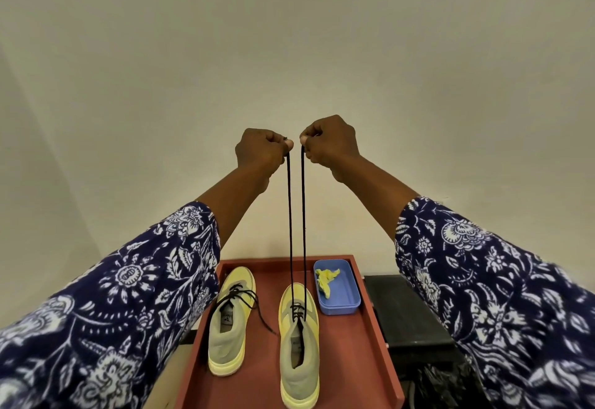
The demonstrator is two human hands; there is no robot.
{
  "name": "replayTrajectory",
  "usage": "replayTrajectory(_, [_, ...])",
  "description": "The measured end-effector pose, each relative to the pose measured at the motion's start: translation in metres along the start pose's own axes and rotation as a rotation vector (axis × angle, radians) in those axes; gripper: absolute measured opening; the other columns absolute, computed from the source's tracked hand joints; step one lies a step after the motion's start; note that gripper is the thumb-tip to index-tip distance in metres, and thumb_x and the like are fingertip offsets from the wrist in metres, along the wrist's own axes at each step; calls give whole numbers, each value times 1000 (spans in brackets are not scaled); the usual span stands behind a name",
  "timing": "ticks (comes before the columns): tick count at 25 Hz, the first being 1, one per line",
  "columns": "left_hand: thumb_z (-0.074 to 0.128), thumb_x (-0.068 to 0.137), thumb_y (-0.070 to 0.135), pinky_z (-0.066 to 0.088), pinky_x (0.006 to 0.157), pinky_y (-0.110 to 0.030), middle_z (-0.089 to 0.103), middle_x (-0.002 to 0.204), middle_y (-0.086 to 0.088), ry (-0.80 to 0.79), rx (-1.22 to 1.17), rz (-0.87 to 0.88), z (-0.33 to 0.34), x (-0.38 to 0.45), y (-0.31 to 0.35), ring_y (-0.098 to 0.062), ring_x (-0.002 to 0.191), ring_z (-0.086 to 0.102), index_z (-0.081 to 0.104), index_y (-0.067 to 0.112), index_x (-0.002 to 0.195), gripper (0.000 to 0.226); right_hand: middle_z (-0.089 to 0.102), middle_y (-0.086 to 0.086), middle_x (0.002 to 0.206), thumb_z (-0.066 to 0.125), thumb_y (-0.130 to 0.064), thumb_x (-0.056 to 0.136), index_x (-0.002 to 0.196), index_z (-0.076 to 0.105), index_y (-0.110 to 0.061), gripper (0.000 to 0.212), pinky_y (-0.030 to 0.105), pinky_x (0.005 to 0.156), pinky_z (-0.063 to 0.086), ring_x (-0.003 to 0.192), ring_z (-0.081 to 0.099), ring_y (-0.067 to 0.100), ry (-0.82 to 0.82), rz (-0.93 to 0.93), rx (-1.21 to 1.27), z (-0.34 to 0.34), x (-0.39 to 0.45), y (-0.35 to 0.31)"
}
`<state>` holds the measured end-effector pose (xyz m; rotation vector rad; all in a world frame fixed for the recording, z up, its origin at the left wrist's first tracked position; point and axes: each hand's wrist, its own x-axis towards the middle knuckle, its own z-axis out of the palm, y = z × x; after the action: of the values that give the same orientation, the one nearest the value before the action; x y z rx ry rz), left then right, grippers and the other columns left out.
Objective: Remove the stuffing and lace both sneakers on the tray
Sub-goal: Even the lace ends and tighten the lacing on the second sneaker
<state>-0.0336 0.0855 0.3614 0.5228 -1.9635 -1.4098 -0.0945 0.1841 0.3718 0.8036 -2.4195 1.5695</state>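
The fingers of the left hand and those of the right hand each pinch one end of the black lace, drawn taut high above the red tray. It runs down to the right sneaker, beside the laced left sneaker. Thin, limp and light, the lace is probably best gripped near its tips. Yellow stuffing lies in the blue container on the tray.

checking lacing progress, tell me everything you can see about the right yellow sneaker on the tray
The yellow and grey knit sneaker with a pale yellow sole stands upright on the red-brown tray, toe pointing away, right of its twin. A black lace crosses its lower eyelets; both ends rise taut, one pinched in the left hand, one in the right hand. No stuffing shows in its opening.
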Motion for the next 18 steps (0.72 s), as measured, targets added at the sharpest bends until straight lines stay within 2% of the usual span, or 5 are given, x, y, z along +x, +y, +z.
replayTrajectory(6, [67,83,10,45,60,-22,63,85,-6,-15,28,-5,-4,2,2,-13,61,55,62,10,70,13,62,7,79,60,-5,85,86,70,-1,11,39,81,55,79,59,21,-15,-11,-17,-1,-1,-2])
replayTrajectory(11, [67,83,10,44,56,-20,62,82,-7,-6,63,-12,-5,4,4,-16,63,55,65,6,81,5,62,7,79,58,-4,86,86,70,0,12,38,81,55,81,60,20,-1,-10,-29,-3,1,0])
replayTrajectory(14, [68,82,11,45,58,-20,61,76,-4,-15,74,-14,-4,5,5,-18,68,56,67,3,85,8,62,7,79,58,-4,86,87,70,0,13,38,82,55,81,60,20,-4,-17,-37,-4,1,0])
replayTrajectory(18, [68,82,10,45,59,-21,62,81,-8,-24,82,-6,-1,4,6,-19,69,56,68,1,87,10,68,14,87,59,-4,86,87,70,0,12,36,80,55,79,60,20,3,-21,-51,-4,0,-2])
